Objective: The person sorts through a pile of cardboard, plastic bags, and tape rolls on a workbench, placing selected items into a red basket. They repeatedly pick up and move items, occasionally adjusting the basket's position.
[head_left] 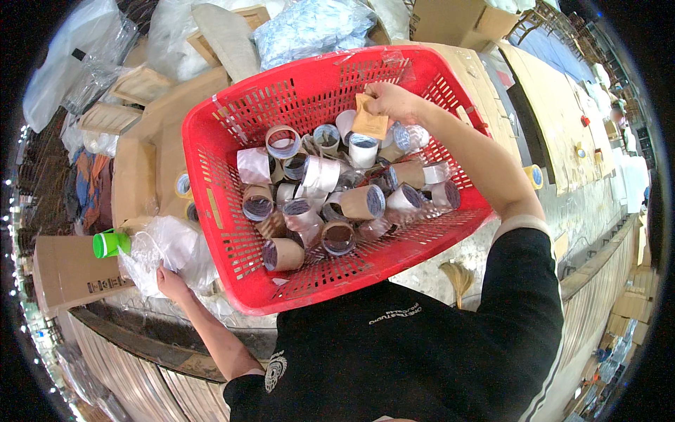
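My right hand is closed on a folded piece of brown paper, held above the far side of a large red plastic basket. Inside the basket lie several short cardboard tape cores, some brown, others wrapped in white or bluish film. On the left, outside the basket, the fingers of my left hand are closed at the edge of a clear plastic bag. Whitish material shows through the bag, but I cannot make out what it is.
A bright green cup is beside the bag, by a cardboard box. Bagged light-blue material and wooden frames lie beyond the basket. Cardboard sheets cover the right side, with a yellow tape roll near their edge. A straw broom shows below.
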Motion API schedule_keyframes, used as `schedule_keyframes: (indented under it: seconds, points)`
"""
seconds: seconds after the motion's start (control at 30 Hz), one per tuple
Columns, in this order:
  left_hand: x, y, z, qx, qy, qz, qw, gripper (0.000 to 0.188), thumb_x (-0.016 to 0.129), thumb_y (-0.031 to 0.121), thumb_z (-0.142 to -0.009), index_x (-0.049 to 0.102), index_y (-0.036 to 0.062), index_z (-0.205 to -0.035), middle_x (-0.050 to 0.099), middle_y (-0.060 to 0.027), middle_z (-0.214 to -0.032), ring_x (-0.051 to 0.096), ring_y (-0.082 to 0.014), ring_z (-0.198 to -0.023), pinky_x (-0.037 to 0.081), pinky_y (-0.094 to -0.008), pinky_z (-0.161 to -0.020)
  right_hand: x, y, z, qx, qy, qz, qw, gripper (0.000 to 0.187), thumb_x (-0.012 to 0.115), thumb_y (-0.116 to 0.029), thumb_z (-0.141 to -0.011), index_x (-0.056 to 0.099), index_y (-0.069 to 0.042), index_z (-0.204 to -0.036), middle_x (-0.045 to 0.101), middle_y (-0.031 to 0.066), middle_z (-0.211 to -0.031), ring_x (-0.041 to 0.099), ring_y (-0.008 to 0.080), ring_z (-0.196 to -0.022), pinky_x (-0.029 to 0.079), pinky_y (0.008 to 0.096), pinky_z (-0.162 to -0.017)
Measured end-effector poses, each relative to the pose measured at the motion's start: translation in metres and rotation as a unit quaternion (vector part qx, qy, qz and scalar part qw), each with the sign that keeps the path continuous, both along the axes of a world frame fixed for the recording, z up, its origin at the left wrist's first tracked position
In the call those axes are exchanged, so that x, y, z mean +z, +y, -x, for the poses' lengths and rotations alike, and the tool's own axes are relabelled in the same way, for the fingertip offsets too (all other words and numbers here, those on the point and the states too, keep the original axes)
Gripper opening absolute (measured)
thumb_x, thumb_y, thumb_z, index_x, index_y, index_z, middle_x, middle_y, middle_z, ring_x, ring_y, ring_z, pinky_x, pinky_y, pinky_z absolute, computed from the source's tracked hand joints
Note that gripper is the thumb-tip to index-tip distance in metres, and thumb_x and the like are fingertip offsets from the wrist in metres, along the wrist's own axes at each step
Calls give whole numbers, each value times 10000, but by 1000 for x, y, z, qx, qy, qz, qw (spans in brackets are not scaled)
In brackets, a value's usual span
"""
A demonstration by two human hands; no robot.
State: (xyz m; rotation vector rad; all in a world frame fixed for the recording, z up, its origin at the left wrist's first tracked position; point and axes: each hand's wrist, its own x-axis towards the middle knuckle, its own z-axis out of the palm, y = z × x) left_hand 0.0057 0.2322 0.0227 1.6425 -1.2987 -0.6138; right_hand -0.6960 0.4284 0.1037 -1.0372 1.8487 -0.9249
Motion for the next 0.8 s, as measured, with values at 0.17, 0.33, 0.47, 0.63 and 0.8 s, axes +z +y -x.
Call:
schedule_keyframes:
  seconds: [0.17, 0.33, 0.47, 0.63, 0.8]
  points:
    - [-12, -5, -8, 2, 11, 3, 1000, 332, 569, 243, -1063, 754, -24, -1131, 755, -77, -964, 630, -169, -848, 518, -359, -797, 6, 5, -27, -45, -81, 40, 995, 240, 719, -115, -936, 633, -3, -1129, 687, 89, -908, 689, 177, -831, 578, 312, -676]
    - [-16, -3, -13, -11, -91, -5, 996, 325, 578, 224, -1052, 743, -25, -1179, 757, -89, -1024, 648, -173, -880, 531, -354, -806, 25, 12, -35, 17, -160, 109, 981, 246, 738, -44, -894, 660, 8, -1121, 694, 88, -954, 689, 180, -726, 544, 298, -614]
    - [-15, -1, -14, -23, -25, 2, 999, 306, 599, 209, -1044, 738, -36, -1162, 747, -79, -1024, 637, -155, -871, 525, -334, -788, 42, 16, -44, -31, -170, 109, 979, 183, 670, -58, -937, 676, -16, -1115, 711, 84, -1028, 703, 172, -808, 531, 281, -613]
    - [-12, 6, -10, -35, 38, 15, 999, 287, 625, 234, -1045, 745, -24, -1086, 717, -36, -916, 587, -120, -802, 496, -300, -723, 88, 13, -62, -150, -236, 118, 953, 234, 607, -143, -1041, 551, -67, -1255, 717, 79, -988, 718, 187, -733, 493, 316, -430]
    - [-1, 16, -2, -22, 71, 29, 997, 313, 648, 267, -1054, 718, -6, -919, 623, 17, -767, 488, -81, -692, 428, -285, -619, 157, -16, -45, -136, -18, 252, 958, 274, 662, -245, -1045, 587, -91, -1260, 729, 59, -1004, 720, 147, -822, 561, 319, -591]
